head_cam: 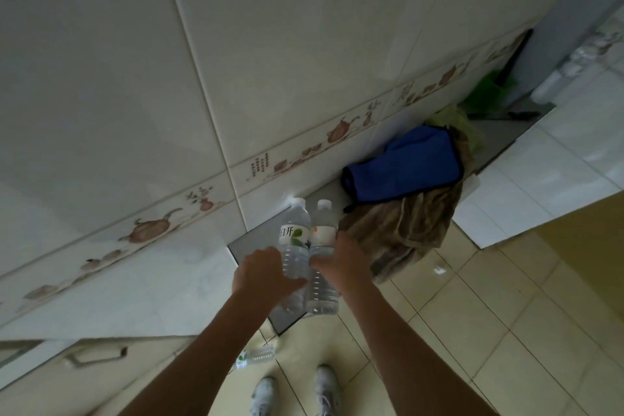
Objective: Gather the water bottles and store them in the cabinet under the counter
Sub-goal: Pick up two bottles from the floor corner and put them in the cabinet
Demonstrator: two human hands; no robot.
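Now both bottles stand upright and touching on the counter [260, 236], left hand [261, 272] wrapping the green-label bottle [294, 246], right hand [341, 262] wrapping the other bottle [322, 267].

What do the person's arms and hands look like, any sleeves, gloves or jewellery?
Both forearms are bare with no sleeves in view. The left hand and right hand wear no gloves, and no watch, bracelet or ring shows. Lower down, white lace-up sneakers are worn.

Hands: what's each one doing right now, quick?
Left hand: closed around the green-label bottle.
Right hand: closed around the orange-label bottle.
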